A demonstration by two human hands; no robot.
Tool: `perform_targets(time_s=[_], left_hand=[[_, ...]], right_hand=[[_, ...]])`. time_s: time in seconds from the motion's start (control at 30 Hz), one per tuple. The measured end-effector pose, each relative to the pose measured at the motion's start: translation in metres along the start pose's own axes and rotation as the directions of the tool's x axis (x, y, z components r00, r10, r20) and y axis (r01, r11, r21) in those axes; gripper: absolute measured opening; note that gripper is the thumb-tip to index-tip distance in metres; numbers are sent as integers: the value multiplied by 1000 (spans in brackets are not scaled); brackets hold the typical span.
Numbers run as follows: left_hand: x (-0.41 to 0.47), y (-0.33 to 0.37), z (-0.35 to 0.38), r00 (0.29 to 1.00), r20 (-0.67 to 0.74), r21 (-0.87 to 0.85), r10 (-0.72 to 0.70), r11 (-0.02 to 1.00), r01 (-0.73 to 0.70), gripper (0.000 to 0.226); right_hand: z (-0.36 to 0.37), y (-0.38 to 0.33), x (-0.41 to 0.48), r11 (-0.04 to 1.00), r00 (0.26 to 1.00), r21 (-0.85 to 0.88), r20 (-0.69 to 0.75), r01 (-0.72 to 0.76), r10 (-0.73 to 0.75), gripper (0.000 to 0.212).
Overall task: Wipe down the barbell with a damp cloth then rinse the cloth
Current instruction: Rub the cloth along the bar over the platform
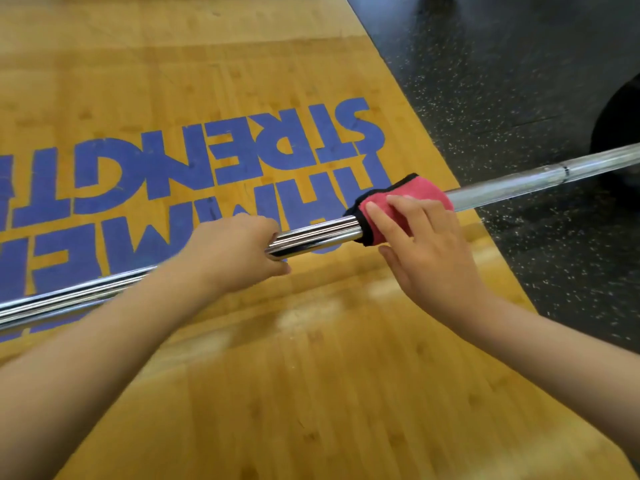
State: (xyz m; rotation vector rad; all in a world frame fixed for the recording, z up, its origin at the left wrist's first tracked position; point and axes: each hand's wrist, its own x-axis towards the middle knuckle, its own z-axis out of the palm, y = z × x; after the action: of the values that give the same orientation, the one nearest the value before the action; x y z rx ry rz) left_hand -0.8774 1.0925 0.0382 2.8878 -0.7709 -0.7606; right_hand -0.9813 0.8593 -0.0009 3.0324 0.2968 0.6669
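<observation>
Wiping step in hand: pink black-edged cloth (415,192) lies draped over the long chrome steel barbell (318,233) at mid-shaft, above the yellow wooden platform (311,393). Left hand (239,251) curls round the bar just beside the cloth, steadying it. Right hand (433,254) rests on the cloth, fingers (384,220) fairly straight, thumb below, not closed. Next move likely needs a full wrap and a slide along the shaft; rinse not yet done. Blue floor lettering (242,150), upside down, reads "STRENGT", cut off; the nearer line is partly hidden.
</observation>
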Motion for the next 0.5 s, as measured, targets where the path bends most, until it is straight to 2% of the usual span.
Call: perform_targets(time_s=[0.03,0.07,0.13,0.23,0.4,0.47,0.5], left_hand=[[-8,4,10,976,-219,115,18,993,8,32],[-15,6,22,914,-397,192,81,981,-3,32],[-21,6,38,838,-518,285,172,958,-21,34],[-15,0,43,806,-574,301,148,953,40,35],[-10,0,39,820,-553,266,146,964,8,36],[-8,0,36,843,-511,310,168,951,-2,37],[-8,1,32,882,-451,313,138,950,12,35]], right_hand=[[1,-3,3,1000,1000,14,-27,11,-11,48],[4,-6,7,999,998,33,-55,30,-28,47],[12,-19,17,993,990,69,-114,92,-84,47],[26,-51,31,974,967,112,-182,198,-176,44],[31,-48,36,956,945,105,-210,276,-250,42],[32,-29,30,953,949,111,-178,281,-259,40],[31,-17,27,958,954,101,-163,268,-250,39]])
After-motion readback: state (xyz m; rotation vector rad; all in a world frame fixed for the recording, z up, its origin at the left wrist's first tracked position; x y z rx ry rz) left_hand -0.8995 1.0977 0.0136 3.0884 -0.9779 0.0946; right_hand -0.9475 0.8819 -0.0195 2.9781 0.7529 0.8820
